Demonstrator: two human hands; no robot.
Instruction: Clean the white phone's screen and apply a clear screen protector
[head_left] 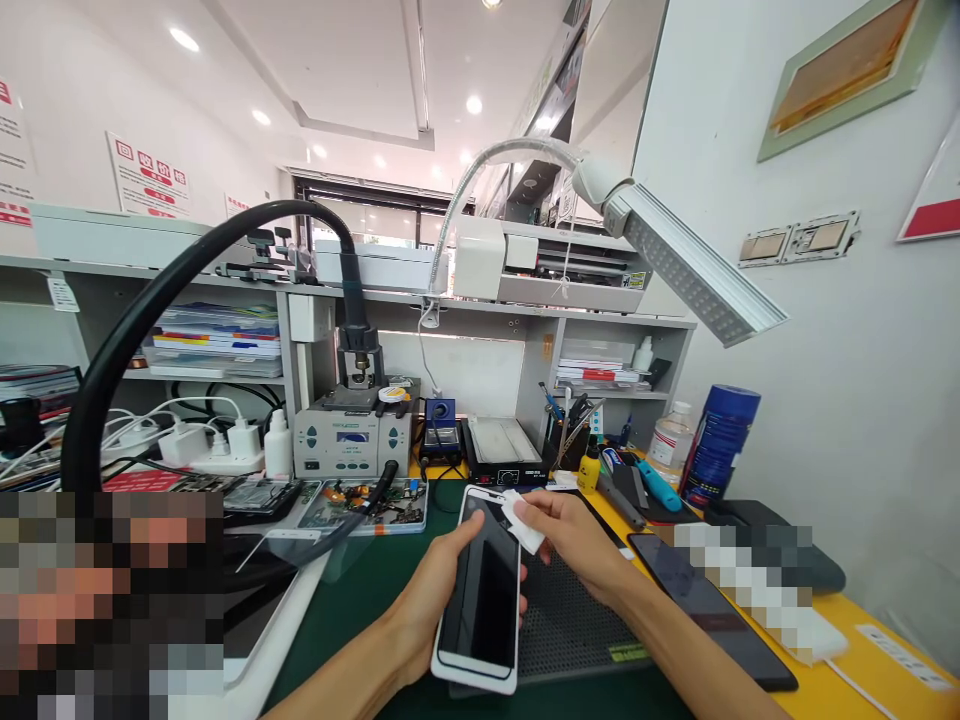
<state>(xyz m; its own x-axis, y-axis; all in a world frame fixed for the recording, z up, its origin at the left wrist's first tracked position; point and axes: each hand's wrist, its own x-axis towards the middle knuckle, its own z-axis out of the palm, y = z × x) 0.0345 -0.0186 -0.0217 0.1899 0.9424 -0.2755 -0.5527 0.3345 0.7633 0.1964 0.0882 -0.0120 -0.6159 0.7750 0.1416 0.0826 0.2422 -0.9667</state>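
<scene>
A white-framed smartphone (487, 600) with a dark screen is held up over the bench by my left hand (442, 570). The thumb lies along the upper left of the screen, and fingertips show past the right edge. My right hand (562, 525) pinches a small white wipe (527, 530) against the top right corner of the phone. Below them lies a dark perforated mat (577, 610) on the green work surface (352, 610).
A black tablet-like panel (720, 610) lies on the right. Behind stand a grey hot-air station (352, 440), a tray of circuit boards (405, 508), a tool holder (566, 440) and a yellow bottle (589, 468). A lamp (697, 260) and a black hose (127, 300) arch overhead.
</scene>
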